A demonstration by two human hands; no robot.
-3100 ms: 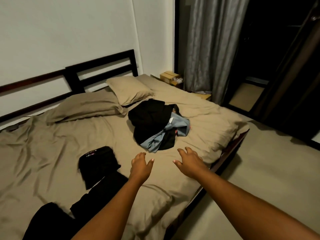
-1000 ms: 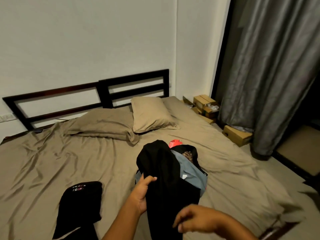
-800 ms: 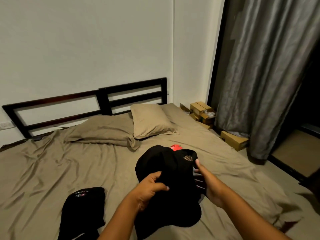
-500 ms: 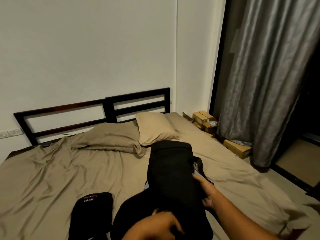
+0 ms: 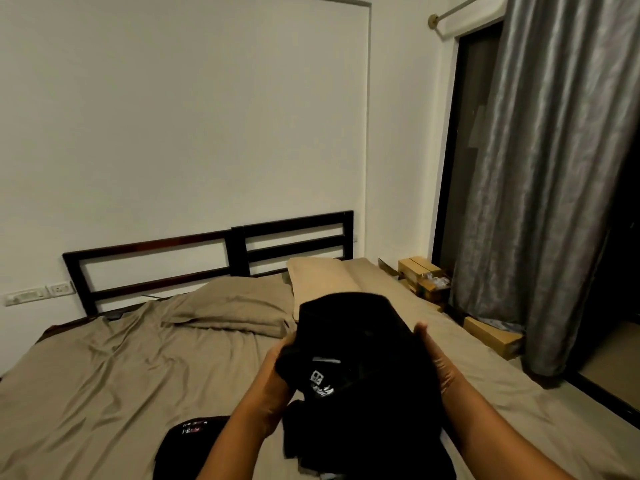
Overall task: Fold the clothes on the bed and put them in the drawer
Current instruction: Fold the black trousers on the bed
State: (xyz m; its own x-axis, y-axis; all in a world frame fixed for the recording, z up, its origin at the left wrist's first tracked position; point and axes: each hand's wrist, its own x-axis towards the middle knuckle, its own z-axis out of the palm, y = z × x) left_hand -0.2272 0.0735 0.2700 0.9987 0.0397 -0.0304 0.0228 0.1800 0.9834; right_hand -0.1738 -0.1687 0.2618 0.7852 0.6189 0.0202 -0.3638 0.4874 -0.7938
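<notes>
Gripping black garment (image 5: 356, 341), left hand (image 5: 273, 372) and right hand (image 5: 436, 362), above rumpled tan bed (image 5: 121, 375), grey curtain (image 5: 554, 168) beside

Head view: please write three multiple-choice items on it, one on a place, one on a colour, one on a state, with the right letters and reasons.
1. The boxes stand: A on a shelf; B by the curtain; C in a cupboard.
2. The sheet is: A tan; B white; C blue.
3. The central garment is: A spread flat; B on a hook; C held up.
Answers: 1 B, they sit at the curtain's foot. 2 A, its cloth is tan throughout. 3 C, the left hand and right hand hold its sides.
</notes>
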